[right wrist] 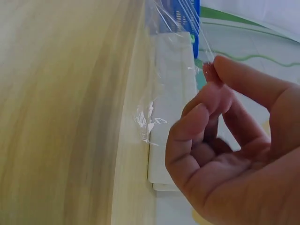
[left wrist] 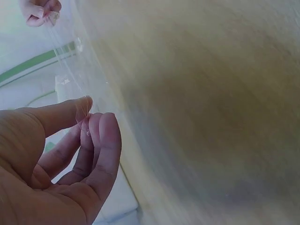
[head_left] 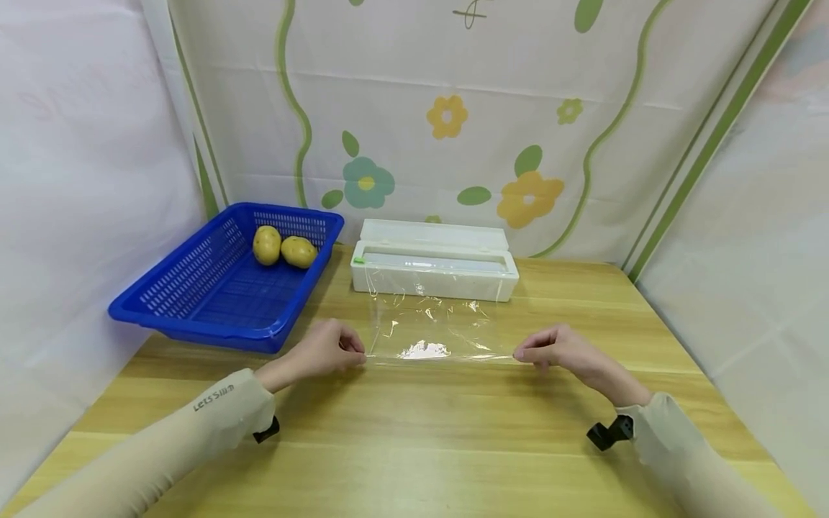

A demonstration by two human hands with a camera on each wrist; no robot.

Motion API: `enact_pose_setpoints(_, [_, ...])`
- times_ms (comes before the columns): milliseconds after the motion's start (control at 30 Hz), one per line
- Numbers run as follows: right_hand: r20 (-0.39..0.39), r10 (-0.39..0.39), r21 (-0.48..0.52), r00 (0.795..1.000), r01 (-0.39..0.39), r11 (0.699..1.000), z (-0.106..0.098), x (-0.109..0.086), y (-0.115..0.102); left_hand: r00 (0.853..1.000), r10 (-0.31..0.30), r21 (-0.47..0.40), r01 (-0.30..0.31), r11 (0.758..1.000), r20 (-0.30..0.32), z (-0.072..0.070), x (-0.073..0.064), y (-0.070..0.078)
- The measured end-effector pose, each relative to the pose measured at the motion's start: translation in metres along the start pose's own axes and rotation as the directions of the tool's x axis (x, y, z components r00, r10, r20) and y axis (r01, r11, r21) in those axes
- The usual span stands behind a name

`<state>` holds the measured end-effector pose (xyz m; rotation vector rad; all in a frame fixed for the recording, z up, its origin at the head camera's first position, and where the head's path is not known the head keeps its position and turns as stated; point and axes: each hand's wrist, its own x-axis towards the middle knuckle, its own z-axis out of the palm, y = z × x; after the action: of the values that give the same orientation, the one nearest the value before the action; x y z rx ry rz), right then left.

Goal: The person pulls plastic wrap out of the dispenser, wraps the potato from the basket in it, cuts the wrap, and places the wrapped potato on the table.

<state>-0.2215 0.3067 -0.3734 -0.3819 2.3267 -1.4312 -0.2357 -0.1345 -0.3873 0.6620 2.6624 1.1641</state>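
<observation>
A sheet of clear plastic wrap stretches from the white dispenser box toward the front of the table. At the near left corner of the wrap, my left hand pinches the film between thumb and fingertips; the left wrist view shows the film gathered at that hand's fingertips. My right hand pinches the opposite near corner, and in the right wrist view the taut edge runs away from its thumb. The box's lid stands raised at the back.
A blue plastic basket stands at the left, with two potatoes, one beside the other. A small green piece sits on the box's left end. Flower-printed cloth hangs behind the wooden table.
</observation>
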Motion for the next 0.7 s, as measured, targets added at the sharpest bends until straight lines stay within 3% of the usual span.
enact_pose_setpoints(300, [0.195,0.034,0.166,0.98,-0.067,0.984,0.005,0.006,0.005,0.998,0.062,0.055,-0.063,0.997,0.006,-0.003,0.0,-0.002])
enact_pose_setpoints(467, [0.133,0.087,0.192,0.987,-0.112,0.975,0.013,0.008,0.004,0.995,0.1,0.057,-0.099,0.993,-0.015,-0.002,-0.001,-0.004])
enact_pose_setpoints(700, [0.089,0.102,0.139,0.991,-0.114,0.984,0.018,0.007,0.006,0.996,0.084,0.051,-0.083,0.995,-0.028,-0.002,-0.002,-0.007])
